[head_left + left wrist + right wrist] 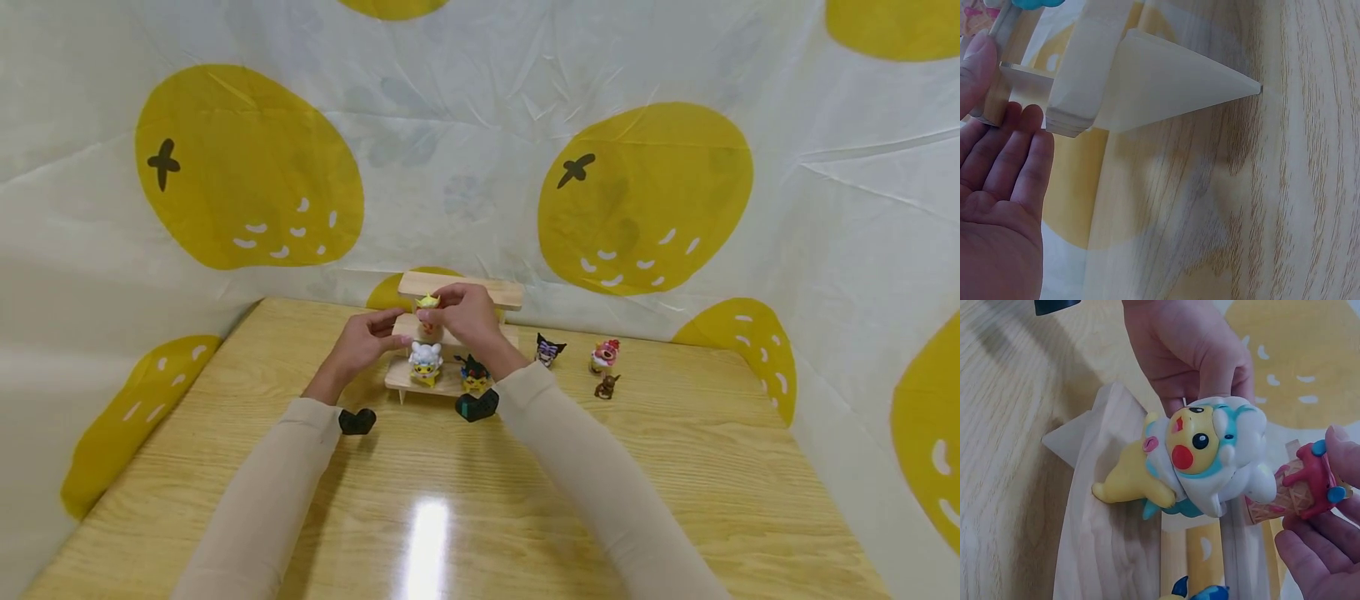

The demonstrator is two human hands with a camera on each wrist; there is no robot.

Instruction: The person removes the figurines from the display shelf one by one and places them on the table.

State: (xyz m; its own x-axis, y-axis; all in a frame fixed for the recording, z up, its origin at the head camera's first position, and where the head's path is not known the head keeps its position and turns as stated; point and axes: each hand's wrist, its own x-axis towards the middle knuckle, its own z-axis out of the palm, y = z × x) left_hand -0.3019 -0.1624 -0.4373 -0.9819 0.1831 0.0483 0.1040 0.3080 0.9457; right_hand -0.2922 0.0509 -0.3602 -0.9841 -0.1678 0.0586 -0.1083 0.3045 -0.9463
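Sleeves (600, 483) nearest camera. Right hand (470, 318) pinches cone-bodied figurine (1296, 484), long axis upright, at middle shelf (406, 327) of wooden stand (498, 292); contact with shelf unclear. Figurine lies left of right palm; left hand (358, 346) grips shelf's left end.

Long beige sleeves (600, 479); black wrist devices (477, 406).

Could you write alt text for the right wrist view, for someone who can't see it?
The right hand holds a waffle-patterned figurine at a wooden stand; nearer the camera, a yellow figurine in a white-and-turquoise hood stands on the lowest step, the left hand partly behind it.
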